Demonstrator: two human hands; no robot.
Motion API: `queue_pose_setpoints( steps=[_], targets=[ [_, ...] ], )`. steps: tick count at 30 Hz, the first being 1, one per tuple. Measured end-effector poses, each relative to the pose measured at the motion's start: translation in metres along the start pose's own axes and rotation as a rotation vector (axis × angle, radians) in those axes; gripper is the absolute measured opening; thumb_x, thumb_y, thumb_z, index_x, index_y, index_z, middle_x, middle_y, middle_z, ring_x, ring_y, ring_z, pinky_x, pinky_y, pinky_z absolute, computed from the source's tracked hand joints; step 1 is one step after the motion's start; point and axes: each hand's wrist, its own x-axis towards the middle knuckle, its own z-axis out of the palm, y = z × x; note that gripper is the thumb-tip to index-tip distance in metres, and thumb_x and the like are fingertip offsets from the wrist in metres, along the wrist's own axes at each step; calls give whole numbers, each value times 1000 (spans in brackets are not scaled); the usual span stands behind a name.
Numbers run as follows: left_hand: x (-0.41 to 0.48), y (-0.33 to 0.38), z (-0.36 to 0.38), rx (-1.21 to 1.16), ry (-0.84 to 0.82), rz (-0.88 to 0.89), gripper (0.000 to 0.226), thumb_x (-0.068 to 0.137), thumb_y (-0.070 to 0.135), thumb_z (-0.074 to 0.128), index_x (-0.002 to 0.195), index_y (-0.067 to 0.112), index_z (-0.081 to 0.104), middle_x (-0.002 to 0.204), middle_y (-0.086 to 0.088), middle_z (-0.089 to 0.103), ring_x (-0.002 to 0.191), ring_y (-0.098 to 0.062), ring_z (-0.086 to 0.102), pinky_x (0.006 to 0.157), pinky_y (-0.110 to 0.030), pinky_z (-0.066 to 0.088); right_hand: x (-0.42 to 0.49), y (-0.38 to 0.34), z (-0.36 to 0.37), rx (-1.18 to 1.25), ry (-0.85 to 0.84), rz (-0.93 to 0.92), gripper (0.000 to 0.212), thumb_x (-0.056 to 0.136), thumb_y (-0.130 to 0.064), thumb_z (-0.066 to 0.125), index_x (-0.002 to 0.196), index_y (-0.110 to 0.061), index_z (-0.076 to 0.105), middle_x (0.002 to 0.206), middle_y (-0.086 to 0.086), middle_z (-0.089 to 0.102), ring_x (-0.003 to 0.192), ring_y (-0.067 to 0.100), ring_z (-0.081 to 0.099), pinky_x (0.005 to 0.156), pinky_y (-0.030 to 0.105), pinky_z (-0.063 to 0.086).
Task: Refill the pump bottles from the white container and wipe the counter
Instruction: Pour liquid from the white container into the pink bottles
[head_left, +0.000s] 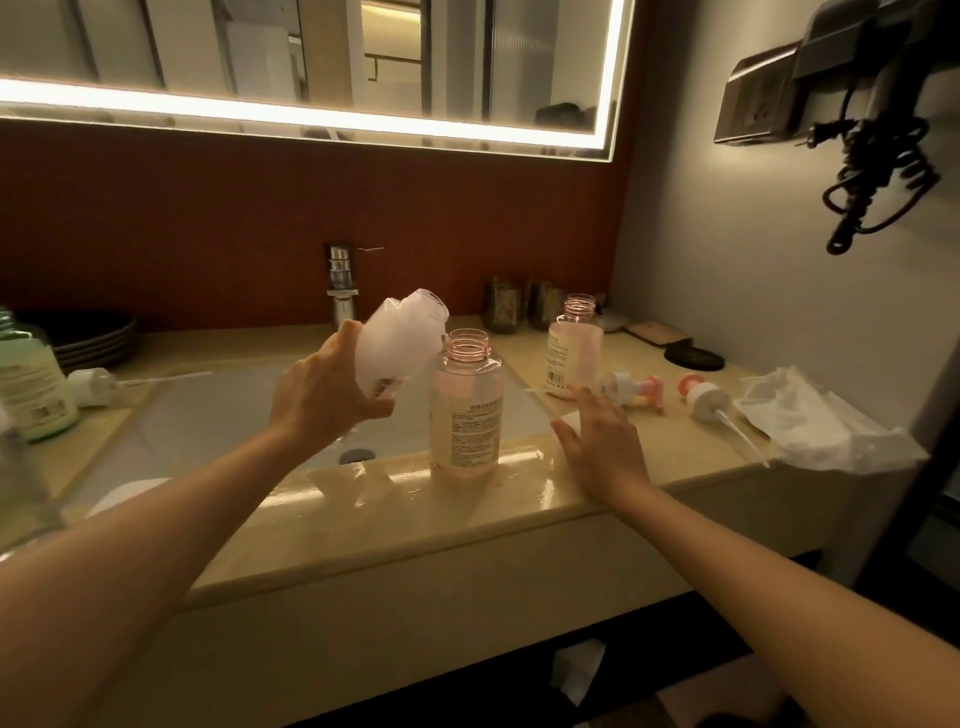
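My left hand (324, 392) grips the white container (400, 338), tilted with its open mouth up and to the right, beside the neck of a pink pump bottle (466, 410). That bottle stands uncapped on the counter's front edge (363, 499). A second uncapped pink bottle (574, 345) stands further back. My right hand (597, 436) lies flat with straight fingers on the counter, over something white (571, 421). Two pump heads, one (634, 389) and another (709, 402), lie to the right.
The sink basin (208, 415) with its faucet (343, 286) lies to the left. A green bottle (31, 384) and another pump head (96, 385) sit at far left, by stacked dark plates (96, 335). A crumpled white cloth (826, 421) hangs off the right edge. A hair dryer (878, 130) hangs on the wall.
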Motion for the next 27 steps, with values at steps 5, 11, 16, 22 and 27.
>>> queue_pose_setpoints(
  steps=[5,11,16,22,27],
  targets=[
    [3,6,4,-4,41,35,75,62,31,83,119,1,44,109,-20,59,84,-38,61,59,-35,47,23,19,4,-64,-27,25,46,95,-33,44,138,-17,35,143,11,36,133,27,32,107,43,32],
    [6,9,6,-10,55,61,73,63,31,82,118,0,45,109,-20,60,84,-38,61,59,-35,47,33,21,7,82,195,54,52,93,-47,39,130,-10,44,131,13,50,121,27,44,99,38,36],
    [9,6,5,9,48,90,73,63,29,83,118,-1,46,107,-20,61,82,-38,62,59,-36,49,7,-46,9,621,214,-88,90,70,-79,38,136,-18,31,128,4,46,113,11,43,87,22,38],
    [21,-5,-3,129,28,207,70,61,29,83,114,3,46,98,-18,62,75,-35,63,55,-38,54,17,-99,21,677,116,-68,84,67,-55,71,133,-19,33,131,6,47,118,18,47,91,27,42],
    [32,-15,-12,255,41,282,75,56,32,85,112,9,41,95,-14,64,70,-30,63,48,-34,52,28,-105,31,777,131,24,57,71,-39,75,113,-16,44,111,5,58,98,20,58,74,21,46]
  ],
)
